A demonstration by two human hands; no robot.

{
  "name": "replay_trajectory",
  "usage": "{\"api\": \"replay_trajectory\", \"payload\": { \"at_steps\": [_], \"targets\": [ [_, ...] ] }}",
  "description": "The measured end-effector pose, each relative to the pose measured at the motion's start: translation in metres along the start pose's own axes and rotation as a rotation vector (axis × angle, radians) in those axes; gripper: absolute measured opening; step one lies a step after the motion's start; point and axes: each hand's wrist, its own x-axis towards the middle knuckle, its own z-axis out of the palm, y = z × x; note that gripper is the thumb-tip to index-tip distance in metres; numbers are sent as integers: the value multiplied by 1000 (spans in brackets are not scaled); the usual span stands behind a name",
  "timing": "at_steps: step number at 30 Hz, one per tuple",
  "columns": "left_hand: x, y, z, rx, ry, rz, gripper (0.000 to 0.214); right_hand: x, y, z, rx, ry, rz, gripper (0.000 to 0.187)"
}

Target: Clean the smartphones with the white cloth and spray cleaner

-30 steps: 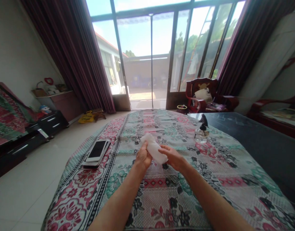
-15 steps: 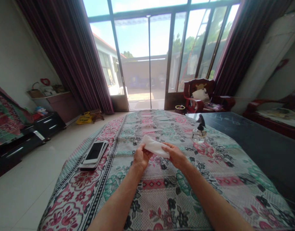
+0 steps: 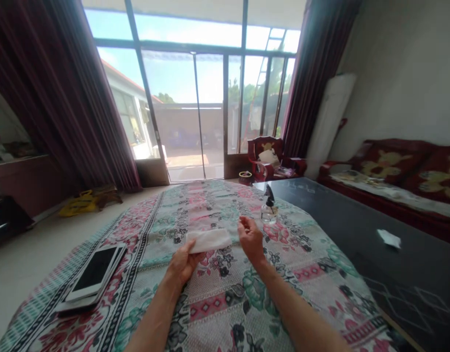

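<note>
My left hand (image 3: pixel 183 265) pinches one end of a folded white cloth (image 3: pixel 209 240) and holds it just above the flowered bedspread (image 3: pixel 225 303). My right hand (image 3: pixel 250 238) hovers a little right of the cloth's free end, apart from it, with the fingers loosely curled and nothing in them. A small clear spray bottle (image 3: pixel 269 209) with a black top stands on the spread beyond my right hand.
Two stacked phones (image 3: pixel 93 276) lie at the spread's left edge. A dark glass table (image 3: pixel 375 254) runs along the right, with a crumpled white tissue (image 3: pixel 390 239) on it. A red sofa (image 3: pixel 404 181) sits behind, a red chair (image 3: pixel 265 159) by the glass doors.
My right hand has let go of the cloth and drawn to the right; the left hand alone keeps it. The camera has swung right, bringing the sofa and dark table into view.
</note>
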Motion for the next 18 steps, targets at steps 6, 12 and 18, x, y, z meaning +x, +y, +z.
{"api": "replay_trajectory", "payload": {
  "at_steps": [6,12,18],
  "targets": [
    [7,-5,-4,3,-10,7,12,51,9,-55,-264,481,-287,48],
    [5,-4,-1,24,-6,9,11,98,55,-77,-308,292,-24,74],
    [2,-3,3,41,8,-1,13,113,78,-74,-340,231,-10,83]
  ]
}}
